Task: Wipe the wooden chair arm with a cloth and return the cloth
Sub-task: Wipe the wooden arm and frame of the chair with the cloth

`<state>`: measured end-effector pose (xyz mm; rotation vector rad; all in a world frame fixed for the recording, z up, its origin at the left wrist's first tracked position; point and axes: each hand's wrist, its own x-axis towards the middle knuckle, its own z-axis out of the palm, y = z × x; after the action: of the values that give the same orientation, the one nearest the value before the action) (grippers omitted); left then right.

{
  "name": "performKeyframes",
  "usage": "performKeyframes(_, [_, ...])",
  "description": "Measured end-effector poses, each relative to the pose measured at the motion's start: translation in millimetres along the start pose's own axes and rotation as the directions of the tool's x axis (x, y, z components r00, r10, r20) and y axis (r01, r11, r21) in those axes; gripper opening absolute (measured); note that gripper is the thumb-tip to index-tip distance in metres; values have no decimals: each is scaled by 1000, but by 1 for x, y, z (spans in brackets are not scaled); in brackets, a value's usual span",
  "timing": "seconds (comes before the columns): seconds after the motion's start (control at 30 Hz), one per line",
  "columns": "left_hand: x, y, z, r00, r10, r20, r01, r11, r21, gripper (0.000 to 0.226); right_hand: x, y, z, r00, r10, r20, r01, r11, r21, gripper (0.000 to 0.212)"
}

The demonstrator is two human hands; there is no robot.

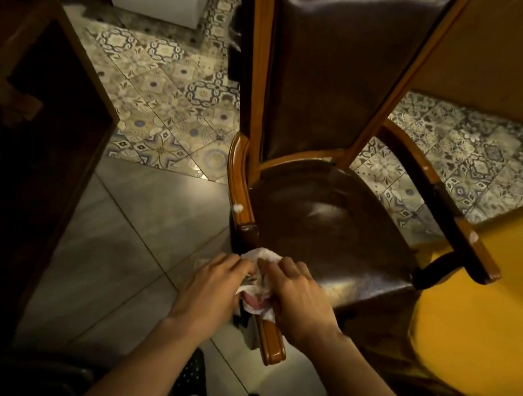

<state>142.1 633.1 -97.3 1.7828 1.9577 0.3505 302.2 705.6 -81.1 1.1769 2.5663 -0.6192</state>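
Observation:
A wooden armchair with a dark brown leather seat [326, 226] and back stands in front of me. Its left wooden arm [242, 192] runs toward me and carries a small white blob partway along. A white cloth [258, 284] with pinkish marks lies bunched over the near part of that arm. My left hand [211, 294] grips the cloth from the left side. My right hand [300, 299] presses on it from the right. Beyond the hands, the arm's rounded front end [274, 345] sticks out. The right arm [466, 244] of the chair also bears a white blob.
A yellow-covered surface [488, 310] sits to the right, under the chair's right arm. A dark wooden cabinet [21, 139] fills the left side. Patterned tiles [171, 113] lie behind the chair, plain grey tiles [134, 247] beneath me. My dark dotted shoes [195, 385] show at the bottom.

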Motion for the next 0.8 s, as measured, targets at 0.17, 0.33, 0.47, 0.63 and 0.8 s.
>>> performKeyframes(0.17, [-2,5,32,999,-38,-26,36,997,-74,47,-5,6,27,999,-24,-26,29,977,212,77])
performKeyframes(0.33, [-4,-14,28,991,-76,113,106,954,-282,57,-4,8,42,994,-84,-74,96,981,171,87])
performKeyframes(0.47, [10,-38,7,1000,-22,7,23,958,-285,44,-3,6,59,977,-60,-203,80,992,95,76])
performKeyframes(0.63, [60,-29,25,983,184,0,-184,982,39,50,2,3,74,945,-56,-324,48,998,-32,52])
performKeyframes(0.8, [72,-34,54,959,228,166,-249,962,117,60,-10,13,81,934,-128,-333,93,988,-120,45])
